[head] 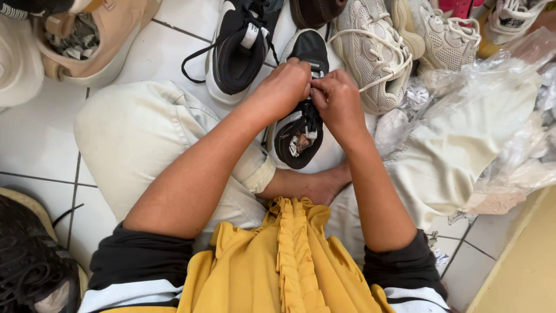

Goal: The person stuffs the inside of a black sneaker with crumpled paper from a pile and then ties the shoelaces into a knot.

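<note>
**Lacing the black sneaker – grip and tension notes**

Person seated on the white tiled floor, legs crossed. Black sneaker lies between the knees on the lap, opening toward the person, crumpled paper stuffing visible inside. Left hand and right hand meet over the tongue area; fingers of both curled together, pinched on what looks like the black lace – the lace end itself is hidden under the knuckles.

Judgement on doing this step well: keep the shoe braced against the leg so it cannot roll; pull both lace sides evenly; feed through one eyelet at a time, keeping the lace flat rather than twisted.

Nearby: matching black sneaker just beside, beige mesh sneaker touching the right hand's side, clear plastic bags to the right
</note>
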